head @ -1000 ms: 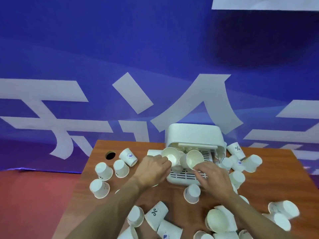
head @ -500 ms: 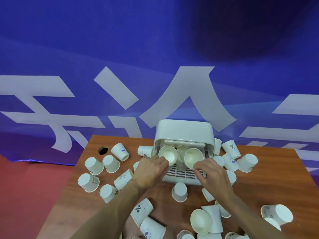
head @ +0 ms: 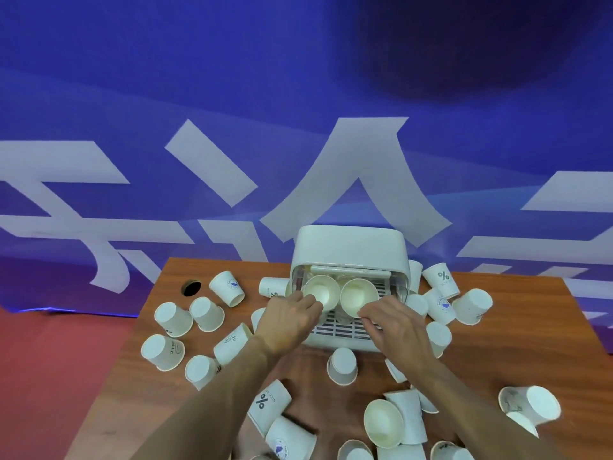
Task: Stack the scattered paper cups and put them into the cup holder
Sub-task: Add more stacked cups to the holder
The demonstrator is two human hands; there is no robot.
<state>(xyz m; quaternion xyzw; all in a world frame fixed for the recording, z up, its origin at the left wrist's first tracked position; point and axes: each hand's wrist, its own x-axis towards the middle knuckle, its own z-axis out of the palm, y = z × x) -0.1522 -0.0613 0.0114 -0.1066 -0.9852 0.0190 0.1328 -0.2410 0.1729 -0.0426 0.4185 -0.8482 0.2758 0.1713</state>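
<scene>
As L hand (head: pixel 285 322) pinches left cup (head: pixel 322 291), R hand (head: pixel 396 328) right cup (head: pixel 359 296) — axes horiz., mouths toward wearer.

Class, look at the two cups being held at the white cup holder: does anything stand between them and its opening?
Nothing visible does. The left cup and the right cup sit side by side right at the open front of the cup holder, above its slotted tray. What lies deeper inside is unclear.
</scene>
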